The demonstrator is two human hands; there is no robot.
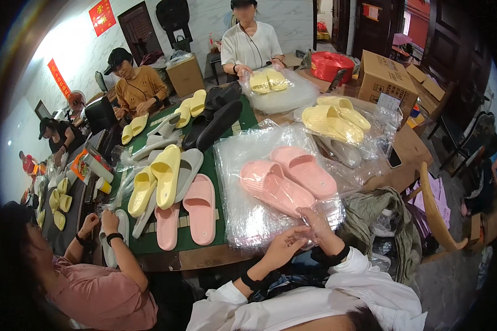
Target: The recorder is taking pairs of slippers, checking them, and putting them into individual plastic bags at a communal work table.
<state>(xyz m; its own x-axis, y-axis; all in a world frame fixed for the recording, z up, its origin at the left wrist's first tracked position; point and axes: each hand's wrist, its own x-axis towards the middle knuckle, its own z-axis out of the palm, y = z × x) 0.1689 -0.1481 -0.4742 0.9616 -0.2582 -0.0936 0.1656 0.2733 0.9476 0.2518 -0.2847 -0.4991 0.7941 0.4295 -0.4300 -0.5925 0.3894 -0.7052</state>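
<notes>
**Both hands at the near edge of a bag stack under pink slippers**

White sleeves lead from the lower edge up to the wearer's two hands, which meet at the near edge of the tabletop; largest on it is the stack of clear plastic bags, spread between a green mat on the left and a heap of olive cloth on the right; two pink slippers lie side by side on top of the stack, toes pointing to its near right corner; beyond them a pair of yellow slippers rests on more plastic; on the mat lie another yellow pair and two single pink slippers; the left hand has its fingers curled together on the stack's near edge; the right hand, just beside it, pinches the film at the same corner, fingers closed on a bag; other people sit around the tabletop, handling slippers.
</notes>
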